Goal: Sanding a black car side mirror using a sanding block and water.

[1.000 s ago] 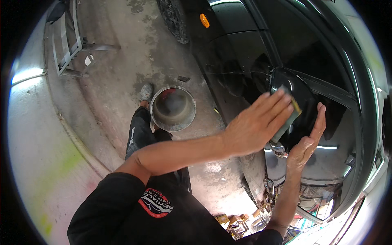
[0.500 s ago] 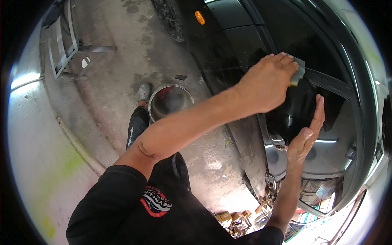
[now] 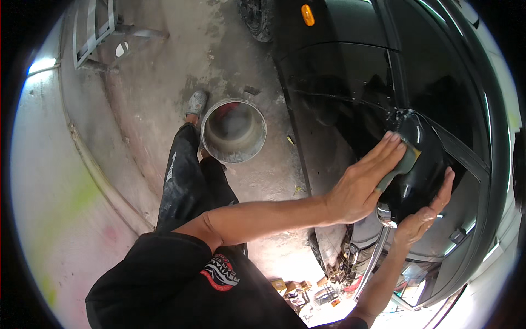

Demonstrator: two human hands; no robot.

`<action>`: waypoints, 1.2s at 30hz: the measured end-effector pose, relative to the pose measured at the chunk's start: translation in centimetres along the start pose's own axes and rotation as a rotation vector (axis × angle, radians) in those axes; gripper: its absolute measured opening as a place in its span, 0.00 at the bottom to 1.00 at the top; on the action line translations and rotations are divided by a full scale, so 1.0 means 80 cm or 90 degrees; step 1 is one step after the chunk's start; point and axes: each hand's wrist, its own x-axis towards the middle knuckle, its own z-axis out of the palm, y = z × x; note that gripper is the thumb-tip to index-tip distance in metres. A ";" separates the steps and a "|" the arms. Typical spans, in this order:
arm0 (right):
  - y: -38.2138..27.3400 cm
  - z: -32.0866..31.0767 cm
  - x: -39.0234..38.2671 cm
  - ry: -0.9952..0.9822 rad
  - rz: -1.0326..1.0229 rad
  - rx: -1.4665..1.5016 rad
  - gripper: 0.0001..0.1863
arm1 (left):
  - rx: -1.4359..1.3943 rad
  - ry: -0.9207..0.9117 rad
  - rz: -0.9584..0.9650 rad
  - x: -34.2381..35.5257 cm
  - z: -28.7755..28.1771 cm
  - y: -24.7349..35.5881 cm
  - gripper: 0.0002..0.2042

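Note:
My left hand (image 3: 366, 183) presses a thin grey-green pad with a yellow edge (image 3: 404, 166) against the curved black side mirror (image 3: 415, 183) of a car. Its fingers lie over the pad, holding it to the housing. My right hand (image 3: 426, 215) rests along the mirror's right side near its lower end, fingers stretched out and nothing held in them. Wet-looking drops or suds show at the mirror's upper end. Beside my left fingers, at the housing's lower end, is a shiny chrome-like part (image 3: 386, 215).
The glossy black car body (image 3: 339, 71) fills the right side, with an orange side lamp (image 3: 308, 15). A bucket (image 3: 260, 129) stands on the concrete floor by my feet. A metal frame (image 3: 90, 41) is at the far left, and boxes (image 3: 296, 288) and clutter lie at the bottom.
My left hand has slid the pad from the mirror's upper end toward me, down onto the housing. My right hand stays at the mirror's side. The view has shifted left.

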 end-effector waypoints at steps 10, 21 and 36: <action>0.018 0.020 -0.010 0.003 0.034 -0.010 0.54 | -0.060 0.032 -0.020 -0.004 0.007 -0.037 0.34; 0.017 0.043 -0.013 0.021 0.112 0.082 0.58 | -0.205 0.010 -0.125 -0.047 0.027 -0.037 0.36; 0.008 0.050 -0.013 -0.035 0.089 -0.059 0.56 | -0.283 0.048 -0.072 -0.039 0.033 -0.079 0.33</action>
